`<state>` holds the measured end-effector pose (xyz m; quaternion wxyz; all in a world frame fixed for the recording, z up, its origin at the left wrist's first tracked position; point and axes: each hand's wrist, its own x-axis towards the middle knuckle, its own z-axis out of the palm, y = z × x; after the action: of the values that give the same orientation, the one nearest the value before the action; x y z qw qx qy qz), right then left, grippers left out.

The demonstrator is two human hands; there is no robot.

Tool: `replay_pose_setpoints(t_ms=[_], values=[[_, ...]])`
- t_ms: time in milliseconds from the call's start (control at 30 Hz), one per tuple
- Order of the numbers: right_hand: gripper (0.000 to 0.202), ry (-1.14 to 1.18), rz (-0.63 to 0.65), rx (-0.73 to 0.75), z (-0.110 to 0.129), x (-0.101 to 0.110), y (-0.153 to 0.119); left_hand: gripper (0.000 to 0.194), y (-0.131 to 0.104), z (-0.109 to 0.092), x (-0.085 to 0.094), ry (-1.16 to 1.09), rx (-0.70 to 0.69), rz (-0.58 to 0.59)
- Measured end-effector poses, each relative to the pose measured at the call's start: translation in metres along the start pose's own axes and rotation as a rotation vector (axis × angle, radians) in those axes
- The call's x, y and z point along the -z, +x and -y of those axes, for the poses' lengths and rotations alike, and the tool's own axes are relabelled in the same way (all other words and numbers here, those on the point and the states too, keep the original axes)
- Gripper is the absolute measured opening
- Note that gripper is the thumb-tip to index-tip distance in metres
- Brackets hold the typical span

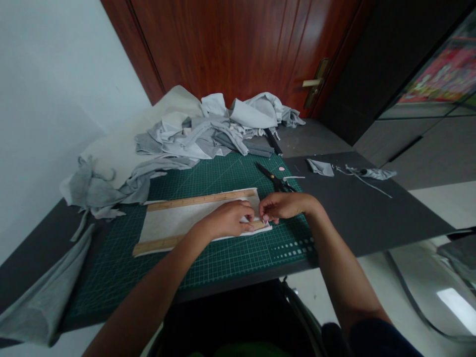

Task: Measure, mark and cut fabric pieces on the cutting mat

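A pale cloth panel lies flat on a green cutting mat. Along its far edge runs a tan, ruler-like strip, and a second tan strip follows its near edge. My left hand has its fingers curled down on the near strip toward the panel's right end, gripping it there with the cloth. Right beside it, my right hand pinches at the panel's near right corner. A small pinkish bit shows at its fingertips, too small to name. Black scissors lie just beyond my right hand.
Heaped grey and white cloth covers the back of the table. A grey cloth piece hangs over the left front edge. Cloth scraps and loose cords lie on the dark tabletop at right. Behind stands a brown door.
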<state>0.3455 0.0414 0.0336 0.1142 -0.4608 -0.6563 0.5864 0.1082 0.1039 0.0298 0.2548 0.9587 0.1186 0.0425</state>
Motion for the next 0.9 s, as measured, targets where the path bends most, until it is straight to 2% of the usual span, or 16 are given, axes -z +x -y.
replay_pose_setpoints(t_ms=[633,900], values=[[0.019,0.080,0.022,-0.051,-0.0002,0.0008,0.0000,0.007,0.0012,0.0015,-0.0013,-0.030,-0.023,-0.003],[0.018,0.072,-0.032,-0.024,-0.0025,0.0037,-0.0017,0.013,0.0006,0.0033,-0.0027,-0.022,-0.015,-0.019]])
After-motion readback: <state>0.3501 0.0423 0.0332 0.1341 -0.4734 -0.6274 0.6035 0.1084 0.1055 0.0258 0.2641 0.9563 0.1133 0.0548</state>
